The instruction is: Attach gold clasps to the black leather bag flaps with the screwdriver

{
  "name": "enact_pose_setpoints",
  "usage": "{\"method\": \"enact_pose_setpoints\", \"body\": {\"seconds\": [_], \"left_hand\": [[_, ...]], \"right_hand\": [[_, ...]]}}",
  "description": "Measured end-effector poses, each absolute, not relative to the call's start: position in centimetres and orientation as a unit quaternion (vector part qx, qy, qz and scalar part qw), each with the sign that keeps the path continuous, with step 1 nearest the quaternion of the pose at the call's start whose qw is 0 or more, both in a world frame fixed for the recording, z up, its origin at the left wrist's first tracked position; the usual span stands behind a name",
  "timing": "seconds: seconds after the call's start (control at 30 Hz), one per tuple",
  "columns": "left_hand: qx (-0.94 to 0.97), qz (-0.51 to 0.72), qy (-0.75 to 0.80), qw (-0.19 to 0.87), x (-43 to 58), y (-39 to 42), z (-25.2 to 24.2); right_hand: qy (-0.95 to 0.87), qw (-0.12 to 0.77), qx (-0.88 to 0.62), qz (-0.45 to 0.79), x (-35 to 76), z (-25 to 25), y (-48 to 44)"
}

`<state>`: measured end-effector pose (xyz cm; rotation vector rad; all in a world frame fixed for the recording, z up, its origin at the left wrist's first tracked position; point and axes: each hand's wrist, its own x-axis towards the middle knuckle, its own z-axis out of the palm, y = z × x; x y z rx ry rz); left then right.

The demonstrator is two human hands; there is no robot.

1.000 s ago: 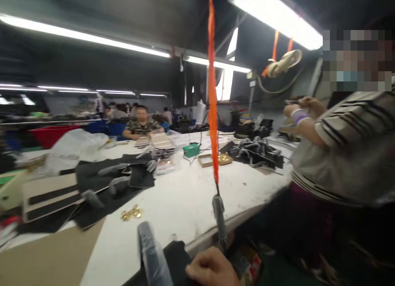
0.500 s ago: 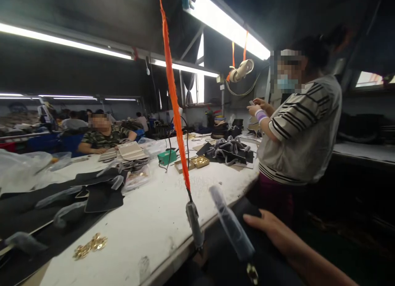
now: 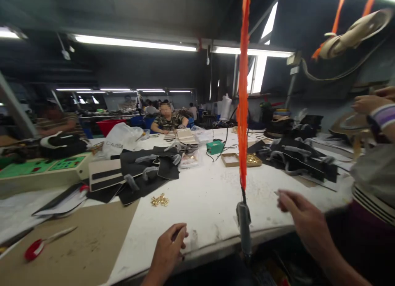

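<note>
My left hand (image 3: 168, 251) is at the table's front edge, fingers curled together; I cannot make out what, if anything, is in them. Over the white table at right, my right hand (image 3: 304, 216) has thumb and fingers pinched, with a tiny pale bit at the tips too small to name. Between the hands a grey powered screwdriver-like tool (image 3: 244, 228) hangs upright from an orange strap (image 3: 243, 96), touched by neither hand. Beyond my left hand lies a small pile of gold metal fittings (image 3: 160, 200).
Black panels (image 3: 145, 170) with wrapped handles lie at left, more black pieces (image 3: 296, 150) at right. A cardboard tray (image 3: 254, 160) holds gold parts beside a green box (image 3: 215, 147). Red-handled scissors (image 3: 35, 249) lie near left. Co-workers are across the table and at right.
The view has swung left. The black piece with a plastic-wrapped handle and gold fitting beside my right hand is out of sight. My left hand has come into view; my right hand is now above the table.
</note>
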<state>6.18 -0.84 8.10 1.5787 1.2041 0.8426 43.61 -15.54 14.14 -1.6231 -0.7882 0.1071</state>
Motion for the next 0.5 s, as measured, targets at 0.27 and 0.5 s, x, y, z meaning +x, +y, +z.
{"method": "enact_pose_setpoints", "body": {"seconds": [0.27,0.5], "left_hand": [[0.678,0.371,0.518,0.367,4.5,1.8,4.0],[0.682,0.376,0.516,0.357,4.0,1.6,2.7]], "right_hand": [[-0.507,0.56,-0.562,0.336,27.4,9.4,-10.2],[-0.591,0.539,-0.567,0.197,23.5,15.4,10.2]]}}
